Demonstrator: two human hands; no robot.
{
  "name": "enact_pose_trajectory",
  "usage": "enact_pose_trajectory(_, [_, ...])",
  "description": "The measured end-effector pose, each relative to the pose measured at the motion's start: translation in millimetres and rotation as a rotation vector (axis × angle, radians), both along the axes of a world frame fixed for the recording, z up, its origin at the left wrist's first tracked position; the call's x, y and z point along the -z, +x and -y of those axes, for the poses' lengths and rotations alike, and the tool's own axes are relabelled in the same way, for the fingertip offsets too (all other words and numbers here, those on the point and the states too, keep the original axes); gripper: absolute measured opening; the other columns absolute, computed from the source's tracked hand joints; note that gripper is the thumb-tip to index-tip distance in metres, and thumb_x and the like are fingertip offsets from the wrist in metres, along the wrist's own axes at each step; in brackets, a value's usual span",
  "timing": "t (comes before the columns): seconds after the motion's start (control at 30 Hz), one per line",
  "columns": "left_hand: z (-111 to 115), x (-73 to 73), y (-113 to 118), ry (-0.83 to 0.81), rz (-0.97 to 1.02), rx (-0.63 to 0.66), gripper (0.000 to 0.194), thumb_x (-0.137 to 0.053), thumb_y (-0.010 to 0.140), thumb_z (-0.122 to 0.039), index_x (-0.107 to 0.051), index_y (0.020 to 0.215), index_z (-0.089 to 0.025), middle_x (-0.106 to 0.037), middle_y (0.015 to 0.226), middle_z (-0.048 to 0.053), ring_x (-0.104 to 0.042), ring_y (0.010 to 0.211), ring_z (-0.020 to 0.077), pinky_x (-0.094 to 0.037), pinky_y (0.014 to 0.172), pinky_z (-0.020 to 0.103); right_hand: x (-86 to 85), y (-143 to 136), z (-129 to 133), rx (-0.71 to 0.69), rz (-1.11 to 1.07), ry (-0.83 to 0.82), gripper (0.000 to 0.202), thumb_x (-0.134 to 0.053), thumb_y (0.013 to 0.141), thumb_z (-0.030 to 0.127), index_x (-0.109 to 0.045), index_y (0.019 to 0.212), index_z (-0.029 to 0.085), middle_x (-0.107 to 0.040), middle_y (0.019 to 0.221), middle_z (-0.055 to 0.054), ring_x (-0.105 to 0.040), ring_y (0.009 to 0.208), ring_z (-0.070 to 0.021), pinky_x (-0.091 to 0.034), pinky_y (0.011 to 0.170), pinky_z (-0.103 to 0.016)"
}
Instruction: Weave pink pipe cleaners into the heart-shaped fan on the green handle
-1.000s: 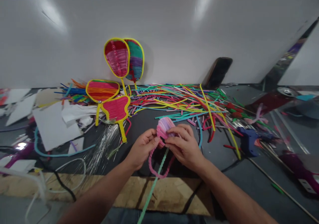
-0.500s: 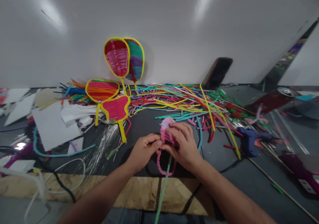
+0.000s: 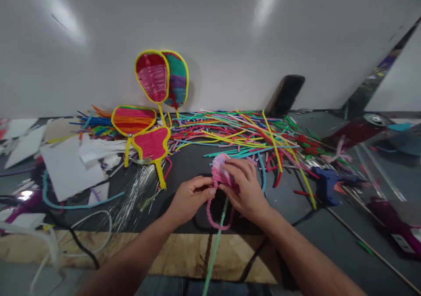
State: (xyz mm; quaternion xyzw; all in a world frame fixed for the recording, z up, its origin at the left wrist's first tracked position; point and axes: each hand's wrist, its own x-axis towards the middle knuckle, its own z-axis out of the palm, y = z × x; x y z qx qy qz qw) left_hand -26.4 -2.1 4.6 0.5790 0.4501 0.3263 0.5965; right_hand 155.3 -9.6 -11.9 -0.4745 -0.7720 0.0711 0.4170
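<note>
Between my hands is a pink pipe-cleaner fan (image 3: 218,168), its far part filled with rows of pink and lilac, its near part a bare pink loop. A pale green pipe-cleaner stem (image 3: 213,256) runs from the loop toward me, past the table edge. My left hand (image 3: 194,197) pinches the loop's left side with thumb and fingertips. My right hand (image 3: 245,188) curls over the filled part from the right, thumb beneath, covering much of it. Finished-looking fans lie to the left, among them a pink one with yellow edging (image 3: 151,144).
Loose pipe cleaners (image 3: 226,131) spread along the back of the table. A phone (image 3: 287,95) leans on the white panel. At right are a blue glue gun (image 3: 327,185), a drink can (image 3: 362,131) and a thin stick. White card (image 3: 70,169) and silvery strands lie left.
My left fingertips and thumb have shifted slightly on the pink loop. My right hand stays on the filled part, its fingers a little lower over it. The view has moved slightly.
</note>
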Motion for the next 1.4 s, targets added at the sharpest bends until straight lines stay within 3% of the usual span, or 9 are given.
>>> enact_pose_trajectory(0.2, [0.4,1.5,-1.6,-0.017,0.004,-0.023,0.019,-0.06,0.078,-0.029,-0.067,0.09,-0.015,-0.063,0.078,0.001,-0.055,0.069,0.0116,-0.043,0.07,0.023,3.2,5.7,-2.9,0.006,-0.072,-0.097,0.054,-0.053,0.085,0.035,-0.033,0.133,0.02,-0.045,0.129,-0.014,-0.039,0.123,-0.0258,-0.036,0.099,-0.047])
enact_pose_trajectory(0.37, [2.4,4.8,3.6,-0.313,0.338,0.001,0.023,-0.07,0.071,-0.03,-0.063,0.086,-0.013,-0.059,0.069,0.0,-0.054,0.058,0.0089,-0.042,0.059,0.02,5.6,4.2,-2.7,-0.024,-0.024,-0.118,0.052,-0.048,0.087,0.037,-0.032,0.134,0.02,-0.05,0.127,-0.013,-0.045,0.117,-0.0257,-0.038,0.095,-0.046])
enact_pose_trajectory(0.5, [5.2,4.9,7.0,-0.553,0.592,0.094,0.021,-0.072,0.069,-0.026,-0.06,0.082,-0.013,-0.053,0.061,-0.002,-0.051,0.053,0.0071,-0.044,0.057,0.021,4.8,1.2,-0.9,-0.049,-0.021,-0.116,0.05,-0.044,0.089,0.038,-0.033,0.134,0.02,-0.051,0.127,-0.012,-0.046,0.116,-0.0249,-0.04,0.094,-0.044])
enact_pose_trajectory(0.7, [8.1,5.6,6.9,-0.632,0.699,0.134,0.019,-0.074,0.069,-0.021,-0.06,0.081,-0.013,-0.049,0.06,-0.003,-0.046,0.053,0.0051,-0.047,0.061,0.023,4.6,-2.2,0.0,-0.09,-0.051,-0.098,0.049,-0.045,0.089,0.037,-0.033,0.133,0.02,-0.05,0.127,-0.012,-0.045,0.116,-0.0242,-0.04,0.094,-0.044])
enact_pose_trajectory(0.87, [7.3,6.2,8.9,-0.578,0.635,0.086,0.022,-0.074,0.068,-0.024,-0.059,0.082,-0.014,-0.05,0.058,-0.004,-0.047,0.052,0.0051,-0.047,0.061,0.022,0.2,0.8,-0.2,-0.059,-0.095,-0.082,0.049,-0.053,0.085,0.034,-0.037,0.13,0.021,-0.053,0.122,-0.011,-0.048,0.113,-0.0242,-0.041,0.093,-0.044])
enact_pose_trajectory(0.97, [5.5,9.2,10.4,-0.499,0.511,-0.038,0.027,-0.074,0.067,-0.029,-0.057,0.083,-0.016,-0.052,0.059,-0.005,-0.047,0.05,0.005,-0.048,0.06,0.023,-1.4,3.2,-0.5,0.012,-0.104,-0.061,0.049,-0.058,0.082,0.034,-0.04,0.127,0.022,-0.055,0.118,-0.011,-0.05,0.11,-0.0244,-0.041,0.093,-0.044])
enact_pose_trajectory(1.1, [3.3,12.2,9.0,-0.242,0.24,-0.167,0.024,-0.071,0.069,-0.033,-0.057,0.075,-0.015,-0.055,0.063,-0.004,-0.05,0.054,0.0063,-0.046,0.058,0.02,-0.3,4.3,-1.8,0.078,-0.072,-0.044,0.048,-0.06,0.081,0.034,-0.044,0.124,0.02,-0.057,0.115,-0.011,-0.05,0.108,-0.0249,-0.041,0.092,-0.044])
enact_pose_trajectory(1.23, [2.7,6.1,5.3,-0.034,-0.028,-0.149,0.024,-0.061,0.076,-0.038,-0.062,0.075,-0.014,-0.061,0.062,0.0,-0.056,0.059,0.0106,-0.045,0.059,0.021,0.3,5.4,-3.8,0.128,-0.028,-0.023,0.048,-0.061,0.08,0.037,-0.046,0.121,0.018,-0.058,0.112,-0.012,-0.05,0.106,-0.0252,-0.041,0.091,-0.043])
enact_pose_trajectory(1.4, [3.3,-1.6,4.6,-0.103,-0.058,-0.142,0.027,-0.068,0.069,-0.037,-0.065,0.081,-0.013,-0.066,0.072,0.004,-0.062,0.066,0.015,-0.048,0.062,0.024,-1.8,6.8,-4.3,0.184,0.032,-0.01,0.048,-0.06,0.08,0.04,-0.048,0.121,0.018,-0.058,0.111,-0.012,-0.051,0.104,-0.0267,-0.041,0.09,-0.045])
